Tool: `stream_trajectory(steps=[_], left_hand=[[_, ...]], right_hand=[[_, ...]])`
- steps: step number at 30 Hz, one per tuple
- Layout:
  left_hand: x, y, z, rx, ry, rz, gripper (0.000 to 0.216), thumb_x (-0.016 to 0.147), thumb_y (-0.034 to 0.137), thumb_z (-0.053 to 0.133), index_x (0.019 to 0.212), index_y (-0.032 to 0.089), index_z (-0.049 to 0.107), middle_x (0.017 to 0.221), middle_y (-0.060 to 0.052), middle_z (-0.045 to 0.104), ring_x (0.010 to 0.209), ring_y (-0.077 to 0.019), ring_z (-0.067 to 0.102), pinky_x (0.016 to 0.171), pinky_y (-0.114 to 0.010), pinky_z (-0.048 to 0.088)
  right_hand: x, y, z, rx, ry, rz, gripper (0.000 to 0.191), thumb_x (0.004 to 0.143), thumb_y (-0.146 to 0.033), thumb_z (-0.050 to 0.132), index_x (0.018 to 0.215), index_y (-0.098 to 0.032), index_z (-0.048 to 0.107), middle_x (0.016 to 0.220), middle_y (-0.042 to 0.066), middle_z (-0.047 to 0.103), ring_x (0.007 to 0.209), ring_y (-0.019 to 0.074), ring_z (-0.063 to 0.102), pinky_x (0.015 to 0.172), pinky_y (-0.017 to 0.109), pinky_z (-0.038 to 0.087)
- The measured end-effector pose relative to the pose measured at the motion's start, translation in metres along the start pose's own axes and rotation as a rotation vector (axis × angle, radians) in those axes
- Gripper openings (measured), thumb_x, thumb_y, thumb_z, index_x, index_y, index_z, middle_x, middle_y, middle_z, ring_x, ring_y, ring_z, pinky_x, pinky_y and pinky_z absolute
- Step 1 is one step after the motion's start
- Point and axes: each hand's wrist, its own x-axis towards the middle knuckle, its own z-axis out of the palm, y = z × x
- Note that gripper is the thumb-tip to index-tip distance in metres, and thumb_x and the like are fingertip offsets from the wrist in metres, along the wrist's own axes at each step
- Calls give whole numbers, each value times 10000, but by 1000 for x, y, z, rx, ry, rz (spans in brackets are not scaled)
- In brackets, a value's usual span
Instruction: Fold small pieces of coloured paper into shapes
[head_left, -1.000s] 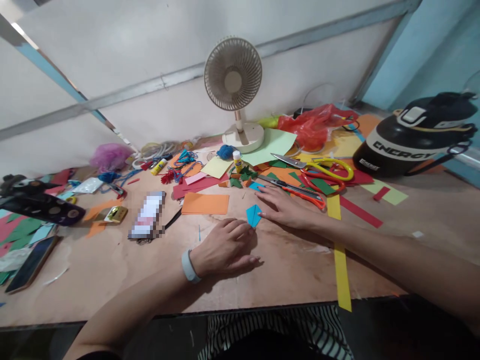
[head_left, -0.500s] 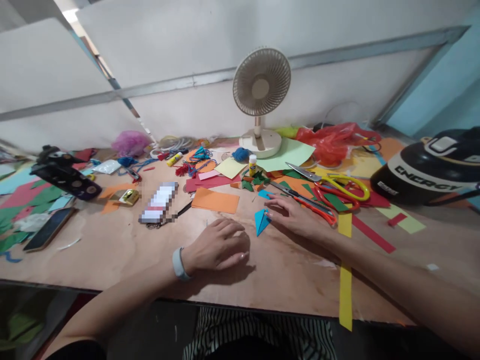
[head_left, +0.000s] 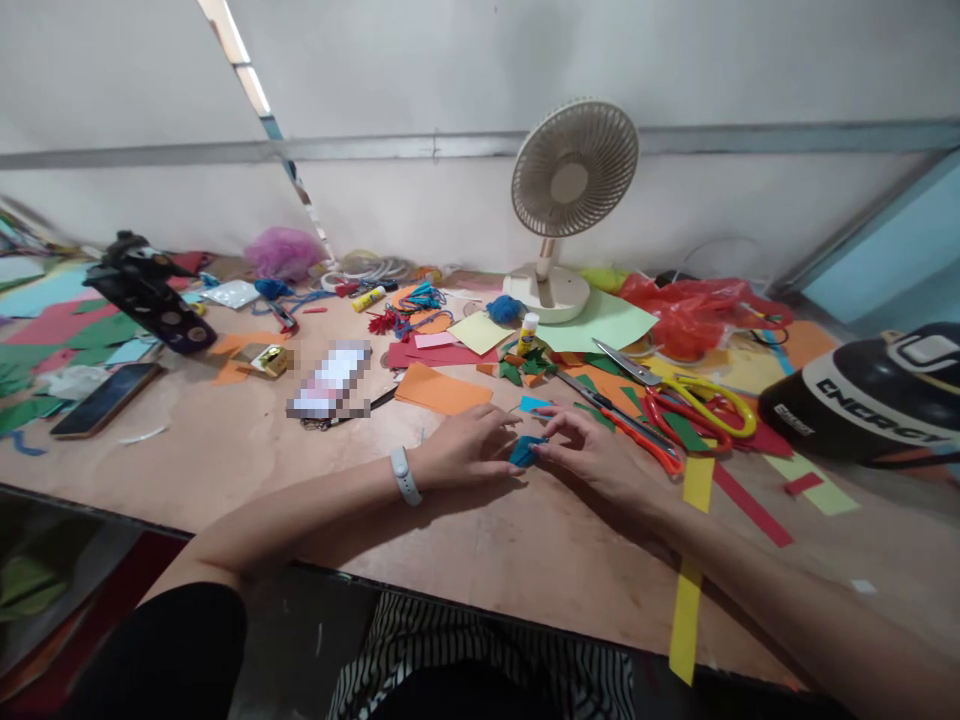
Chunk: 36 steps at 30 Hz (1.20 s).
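Over the near part of the table, a right hand pinches a small blue paper as a left hand meets its other side.

Right thumb and fingers grip the paper's right side; the left hand is loosely curved, thumb at the lower edge, and I cannot tell whether it grips or just steadies. Working from both sides probably keeps so light a piece from slipping. It looks thin, folded and angular. A flat blue scrap lies just beyond. The scissors and cutter, metal-bladed with smooth bright handles, lie near the right hand, perhaps for easy reach. Matt orange paper lies beyond the left hand; a yellow strip passes under the right forearm, its end past the table's edge.
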Motion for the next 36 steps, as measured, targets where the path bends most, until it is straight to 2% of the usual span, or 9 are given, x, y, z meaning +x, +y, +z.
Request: stream_trajectory(steps=[2, 4, 7, 10, 12, 16, 20, 26, 36], left_hand=[[2, 2, 2, -95, 15, -25, 454, 865, 426, 704, 1233, 181, 601, 1142, -101, 675, 1008, -220, 658, 836, -381, 559], [5, 4, 4, -183, 39, -3, 257, 926, 393, 627, 1066, 186, 682, 977, -65, 714, 885, -175, 673, 774, -329, 559], [8, 7, 7, -231, 155, 117, 284, 916, 457, 627, 907, 190, 723, 899, -71, 729, 854, -169, 672, 791, -334, 557], [8, 6, 9, -209, 308, 204, 325, 865, 527, 673, 892, 209, 738, 970, -84, 741, 911, -185, 675, 850, -373, 547], [8, 3, 8, -154, 339, 248, 289, 888, 500, 656, 900, 225, 744, 976, -73, 744, 911, -178, 672, 864, -377, 534], [7, -5, 3, 77, 235, 247, 221, 927, 374, 628, 1070, 237, 725, 1117, -70, 724, 1010, -193, 651, 925, -394, 503], [1, -12, -3, 120, 76, 251, 232, 967, 236, 543, 1135, 204, 699, 1131, -71, 719, 1001, -182, 654, 891, -348, 522], [-7, -12, 1, 53, -44, 329, 198, 976, 250, 556, 1073, 159, 703, 1111, -90, 714, 990, -186, 668, 857, -322, 545], [-5, -12, 5, 35, -55, 281, 175, 970, 264, 586, 1058, 162, 698, 1098, -88, 706, 991, -183, 656, 868, -332, 542]], right_hand=[[-4, -9, -1, 7, 47, -33, 212, 945, -449, 564, 858, -257, 588, 1328, 69, 626, 1220, 269, 605, 988, 511, 526], [-7, -12, -3, -62, 128, -163, 173, 892, -421, 656, 959, -269, 607, 1303, 82, 636, 1238, 283, 595, 1034, 539, 495], [-8, -10, -7, -171, 159, -367, 346, 864, -340, 690, 1193, -295, 593, 1277, 96, 659, 1236, 291, 602, 1069, 553, 470], [-8, -8, -8, -299, 115, -519, 236, 877, -260, 653, 1104, -328, 658, 1166, 60, 720, 1141, 272, 663, 1049, 517, 497], [-10, -7, -7, -386, 143, -606, 196, 872, -222, 657, 1022, -346, 677, 1105, 31, 744, 1064, 255, 695, 1020, 506, 515], [-14, -6, -4, -591, 132, -733, 238, 885, -157, 609, 1010, -350, 671, 1013, -6, 762, 928, 218, 705, 968, 496, 531], [-12, -5, -4, -701, 81, -813, 183, 888, -95, 573, 988, -209, 675, 910, 65, 742, 825, 220, 652, 776, 418, 543], [-9, 7, 0, -594, -27, -749, 101, 924, -127, 600, 945, -188, 678, 892, 62, 709, 821, 198, 614, 745, 363, 493], [-7, 4, 11, -325, -60, -319, 91, 951, -272, 614, 879, -217, 618, 914, 57, 641, 891, 218, 580, 825, 392, 469]])
